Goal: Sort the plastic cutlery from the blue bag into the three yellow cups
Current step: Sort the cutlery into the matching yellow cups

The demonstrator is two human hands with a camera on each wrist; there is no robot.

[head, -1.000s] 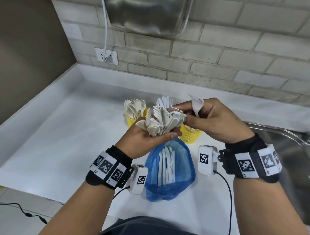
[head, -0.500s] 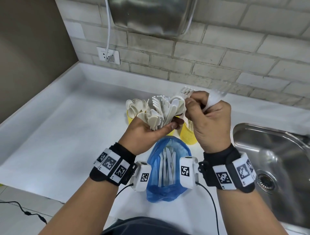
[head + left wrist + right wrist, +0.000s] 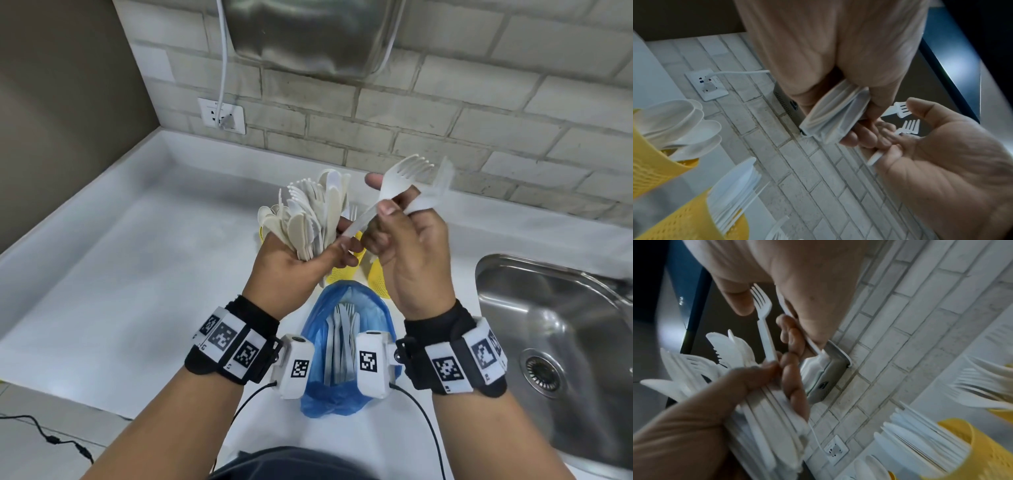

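My left hand (image 3: 325, 250) grips a bundle of white plastic cutlery (image 3: 308, 216) upright above the yellow cups. My right hand (image 3: 390, 209) pinches a white fork (image 3: 404, 173) whose handle end still reaches my left thumb; a second, blurred fork (image 3: 442, 181) sits in the same hand. The blue bag (image 3: 376, 315) lies open on the counter below my wrists, with more cutlery inside. In the left wrist view a yellow cup of spoons (image 3: 651, 164) and a yellow cup of knives (image 3: 690, 220) show. The right wrist view shows the fork (image 3: 762, 316) and the third cup holding forks (image 3: 1001, 413).
A steel sink (image 3: 555, 329) lies to the right of the bag. Behind the cups rises a brick wall with a socket (image 3: 222, 120) and a steel appliance (image 3: 311, 34) hanging above. The white counter (image 3: 120, 274) stretches to the left.
My right hand has drawn a fork up and to the right out of the bundle in my left hand. Both hands have risen a little.
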